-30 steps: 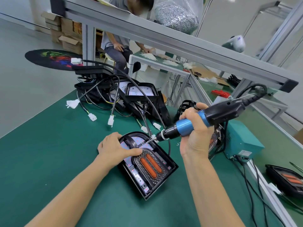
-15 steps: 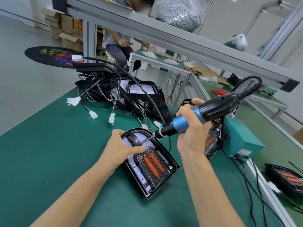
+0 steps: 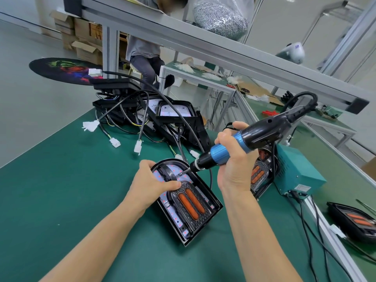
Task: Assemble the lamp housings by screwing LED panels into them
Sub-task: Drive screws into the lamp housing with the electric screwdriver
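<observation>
A black arch-shaped lamp housing (image 3: 209,202) lies on the green bench mat (image 3: 71,190) in front of me. Inside it sits an LED panel (image 3: 175,214) with two orange strips. My left hand (image 3: 151,185) grips the housing's upper left rim, thumb laid across the panel. My right hand (image 3: 234,165) grips a blue and black electric screwdriver (image 3: 248,142). Its bit tip touches a screw point near the top of the panel.
A pile of black housings with cables and white connectors (image 3: 146,117) lies behind. A teal power box (image 3: 299,174) stands at the right, with more lamps (image 3: 258,176) beside it and one at the far right (image 3: 354,220). A person sits at another bench beyond.
The screwdriver has tilted and its bit has stayed at the top of the panel. My left hand has kept its hold on the housing. The view has shifted slightly.
</observation>
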`<state>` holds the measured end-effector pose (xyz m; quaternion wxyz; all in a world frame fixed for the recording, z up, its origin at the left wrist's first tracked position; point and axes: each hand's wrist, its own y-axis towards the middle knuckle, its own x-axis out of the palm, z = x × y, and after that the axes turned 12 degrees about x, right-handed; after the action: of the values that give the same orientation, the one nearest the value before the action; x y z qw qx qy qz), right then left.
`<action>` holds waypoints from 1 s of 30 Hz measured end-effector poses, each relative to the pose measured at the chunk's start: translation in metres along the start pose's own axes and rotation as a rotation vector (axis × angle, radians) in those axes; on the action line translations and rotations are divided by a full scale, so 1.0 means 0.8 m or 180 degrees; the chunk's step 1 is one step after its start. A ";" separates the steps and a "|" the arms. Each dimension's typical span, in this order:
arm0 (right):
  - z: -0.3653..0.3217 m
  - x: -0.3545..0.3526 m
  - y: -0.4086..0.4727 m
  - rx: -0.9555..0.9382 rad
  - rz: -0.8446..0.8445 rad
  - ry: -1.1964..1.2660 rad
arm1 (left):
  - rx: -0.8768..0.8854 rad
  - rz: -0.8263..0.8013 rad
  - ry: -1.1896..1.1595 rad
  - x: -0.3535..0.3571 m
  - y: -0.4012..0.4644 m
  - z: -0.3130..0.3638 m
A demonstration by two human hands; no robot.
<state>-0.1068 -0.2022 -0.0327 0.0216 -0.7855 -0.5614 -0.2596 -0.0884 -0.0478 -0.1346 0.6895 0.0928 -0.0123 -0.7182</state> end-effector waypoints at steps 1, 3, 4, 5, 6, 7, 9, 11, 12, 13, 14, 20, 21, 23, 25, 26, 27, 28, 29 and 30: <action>0.000 0.000 0.000 -0.0010 -0.0030 -0.0026 | 0.0004 0.0012 -0.0014 0.000 0.000 0.000; 0.000 0.001 0.000 -0.0043 -0.0083 -0.0101 | 0.0033 0.0032 -0.0001 0.002 -0.001 -0.001; 0.000 0.002 -0.001 -0.0065 -0.0127 -0.0135 | 0.0065 0.0052 0.0004 0.004 -0.001 -0.001; 0.000 0.003 -0.001 -0.0093 -0.0187 -0.0163 | 0.0101 0.0078 0.0008 0.005 -0.001 -0.001; 0.000 0.005 -0.002 -0.0122 -0.0249 -0.0185 | 0.0139 0.0103 0.0012 0.006 -0.001 0.000; 0.000 0.006 -0.002 -0.0155 -0.0302 -0.0196 | 0.0171 0.0116 0.0020 0.007 -0.002 0.000; -0.001 0.007 -0.002 -0.0209 -0.0352 -0.0186 | 0.0214 0.0123 0.0012 0.008 -0.003 0.001; 0.001 0.006 -0.002 -0.0222 -0.0319 -0.0142 | 0.0216 0.0157 -0.0021 0.008 -0.003 -0.001; 0.003 0.006 -0.002 -0.0217 -0.0305 -0.0116 | 0.0208 0.0182 -0.0035 0.008 -0.003 -0.002; 0.004 0.005 -0.003 -0.0217 -0.0300 -0.0117 | 0.0200 0.0206 -0.0047 0.008 -0.004 -0.004; 0.005 0.004 -0.004 -0.0221 -0.0303 -0.0161 | 0.0191 0.0226 -0.0056 0.007 -0.004 -0.006; 0.006 0.001 -0.004 -0.0217 -0.0349 -0.0404 | 0.0156 0.0287 -0.0080 0.007 -0.004 -0.011; 0.006 0.001 -0.004 -0.0217 -0.0388 -0.0401 | 0.0148 0.0289 -0.0083 0.008 -0.004 -0.010; 0.006 0.002 -0.005 -0.0231 -0.0430 -0.0387 | 0.0131 0.0293 -0.0090 0.008 -0.004 -0.010; 0.007 0.003 -0.005 -0.0246 -0.0454 -0.0384 | 0.0122 0.0309 -0.0094 0.008 -0.004 -0.011; 0.007 0.003 -0.004 -0.0242 -0.0465 -0.0398 | 0.0119 0.0316 -0.0099 0.008 -0.004 -0.012; 0.007 0.003 -0.004 -0.0227 -0.0479 -0.0408 | 0.0112 0.0323 -0.0108 0.008 -0.004 -0.012; 0.008 0.002 -0.004 -0.0196 -0.0507 -0.0420 | 0.0097 0.0327 -0.0117 0.008 -0.004 -0.013; 0.009 0.001 -0.003 -0.0160 -0.0557 -0.0442 | 0.0079 0.0331 -0.0120 0.007 -0.004 -0.013; 0.009 0.000 -0.004 -0.0129 -0.0624 -0.0480 | 0.0066 0.0334 -0.0115 0.007 -0.003 -0.014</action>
<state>-0.1068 -0.1985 -0.0397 -0.0621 -0.7443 -0.6303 -0.2118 -0.0894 -0.0523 -0.1464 0.7249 0.0861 -0.0370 -0.6824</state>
